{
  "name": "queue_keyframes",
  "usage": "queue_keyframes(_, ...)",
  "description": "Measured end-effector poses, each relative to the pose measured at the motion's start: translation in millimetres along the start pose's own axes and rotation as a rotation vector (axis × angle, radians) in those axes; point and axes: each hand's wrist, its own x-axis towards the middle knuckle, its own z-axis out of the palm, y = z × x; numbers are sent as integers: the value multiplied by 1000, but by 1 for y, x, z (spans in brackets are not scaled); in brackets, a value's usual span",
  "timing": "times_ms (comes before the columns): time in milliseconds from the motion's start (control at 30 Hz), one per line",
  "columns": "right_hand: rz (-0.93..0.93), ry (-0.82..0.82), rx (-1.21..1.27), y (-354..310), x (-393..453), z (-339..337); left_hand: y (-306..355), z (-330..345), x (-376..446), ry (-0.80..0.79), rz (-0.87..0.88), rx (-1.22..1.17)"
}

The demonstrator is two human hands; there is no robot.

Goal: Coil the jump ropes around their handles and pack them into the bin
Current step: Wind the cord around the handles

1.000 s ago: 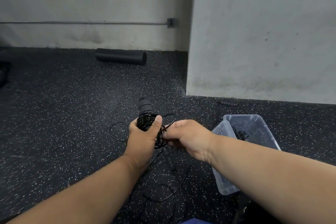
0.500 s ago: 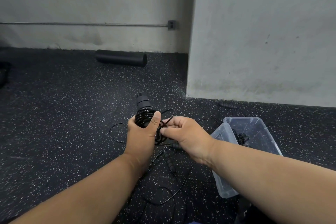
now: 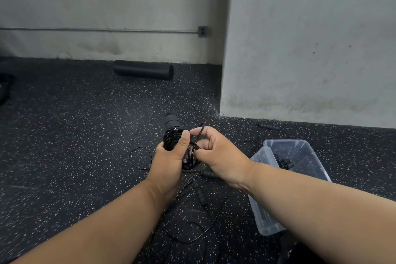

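Observation:
My left hand [image 3: 170,159] grips a black jump rope handle [image 3: 171,122] with thin black cord coiled around it. My right hand [image 3: 218,153] pinches a loop of that cord [image 3: 201,129] just right of the handle. A second jump rope lies loose on the floor below my hands, its ribbed handles [image 3: 198,191] and cord [image 3: 186,236] trailing toward me. A clear plastic bin [image 3: 297,148] stands to the right with a coiled black rope [image 3: 284,163] inside; my right forearm hides part of it.
A black foam roller [image 3: 143,69] lies by the back wall. Another ribbed handle [image 3: 267,125] rests at the foot of the grey wall corner [image 3: 222,92]. A cord loop [image 3: 139,157] lies left of my hands on the speckled rubber floor.
My right hand has risen and moved closer to the handle, lifting a loop of cord up beside my left thumb. The left hand has held the handle nearly still.

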Motion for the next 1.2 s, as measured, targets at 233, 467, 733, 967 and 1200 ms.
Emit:
queue_keyframes(233, -69, -15, -123, -6, -3, -6, 1, 1, -6, -138, -47, 12)
queue_keyframes(467, 25, -268, 9, -18, -10, -18, 5, 4, -9, -173, -3, 46)
queue_keyframes(733, -42, -49, -3, -1, -14, -5, 5, 4, -7, -152, -60, -33)
queue_keyframes(967, -18, 47, -116, 6, -13, -7, 7, 3, -5, -117, -87, -49)
queue_keyframes(1200, -72, 179, -281, 4, -15, -9, 7, 2, 0, -162, -88, -61)
